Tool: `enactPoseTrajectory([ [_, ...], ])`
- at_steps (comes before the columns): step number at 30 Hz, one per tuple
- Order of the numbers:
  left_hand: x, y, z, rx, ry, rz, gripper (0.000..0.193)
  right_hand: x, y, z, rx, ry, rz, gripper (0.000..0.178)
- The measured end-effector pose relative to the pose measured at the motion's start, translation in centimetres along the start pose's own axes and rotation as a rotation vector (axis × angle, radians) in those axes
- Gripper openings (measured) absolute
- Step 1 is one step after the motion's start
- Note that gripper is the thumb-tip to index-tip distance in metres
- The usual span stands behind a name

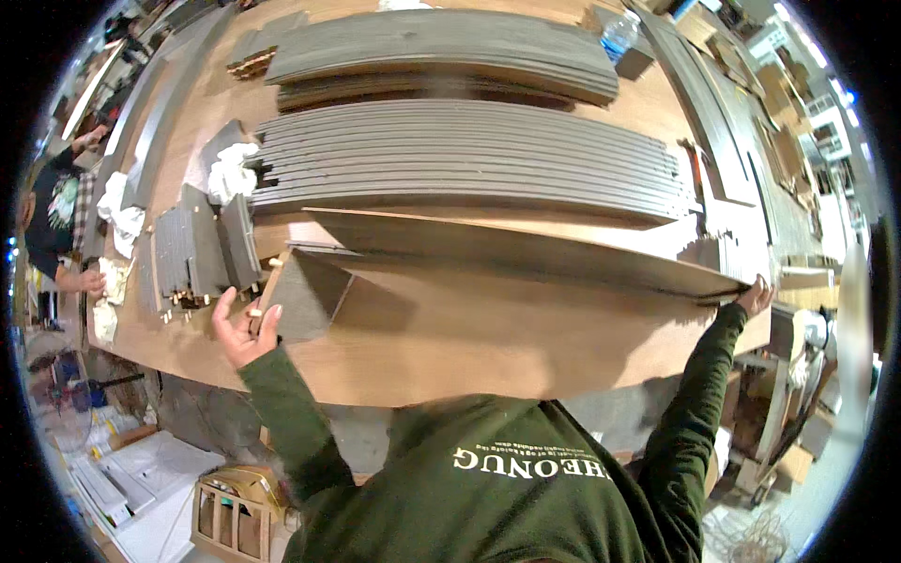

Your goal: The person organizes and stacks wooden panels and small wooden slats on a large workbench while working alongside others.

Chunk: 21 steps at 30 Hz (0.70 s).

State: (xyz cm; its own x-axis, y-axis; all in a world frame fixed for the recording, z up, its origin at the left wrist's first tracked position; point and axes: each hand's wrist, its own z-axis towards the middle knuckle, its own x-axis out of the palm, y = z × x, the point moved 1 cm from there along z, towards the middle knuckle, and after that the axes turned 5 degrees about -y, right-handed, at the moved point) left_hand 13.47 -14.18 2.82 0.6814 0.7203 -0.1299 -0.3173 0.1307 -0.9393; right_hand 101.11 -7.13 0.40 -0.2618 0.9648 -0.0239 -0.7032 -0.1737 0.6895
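Observation:
A long grey board (526, 251) stands on its edge across the near part of the table. My right hand (756, 296) is closed around its right end. At the left end, a short grey board (314, 293) meets it at an angle, with light wooden dowels along its near edge. My left hand (246, 330) has its thumb on one side of that dowelled edge and its fingers on the other, gripping the short board. Beside this hand stands a group of short grey boards (192, 242), dowels poking out at the bottom.
Beyond the long board lies a wide row of grey slats (469, 155). Farther back is a stack of grey panels (441, 47), with a plastic bottle (619, 36) at its right. White cloths (232, 174) lie at the left. Another person (61, 211) works by the left edge.

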Motion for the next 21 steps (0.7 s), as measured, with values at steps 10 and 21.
enactPoseTrajectory([
  [10,-3.9,6.1,1.5,-0.167,-0.068,-0.462,0.043,-0.5,-1.5,0.6,-0.189,0.06,-0.194,0.028],
  [21,8.5,3.9,12.0,0.226,-0.35,-0.409,0.038,-0.6,0.5,-0.5,-0.708,0.145,-0.428,0.023],
])
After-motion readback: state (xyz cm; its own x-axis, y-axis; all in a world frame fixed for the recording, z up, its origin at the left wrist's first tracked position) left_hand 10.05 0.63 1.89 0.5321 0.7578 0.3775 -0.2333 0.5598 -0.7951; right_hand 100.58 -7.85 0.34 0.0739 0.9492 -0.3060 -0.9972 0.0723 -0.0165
